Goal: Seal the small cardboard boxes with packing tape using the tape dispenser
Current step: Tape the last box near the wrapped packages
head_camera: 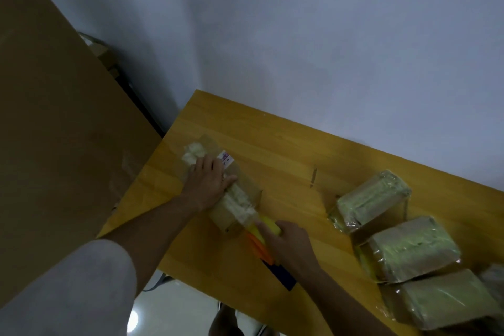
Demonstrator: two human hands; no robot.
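- Four cardboard boxes on the counter [286, 144]: three taped ones [372, 200] at right.
- Left hand [208, 180] presses flat on the fourth box [231, 199].
- Right hand [289, 240] grips one tape dispenser [259, 243].

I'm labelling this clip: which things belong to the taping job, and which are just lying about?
In the job: box under the left hand; tape dispenser in the right hand; three taped boxes.
Lying about: large cardboard sheet; wooden table.

Left hand [208, 181] presses box [231, 199]; right hand [290, 240] grips tape dispenser [259, 240].
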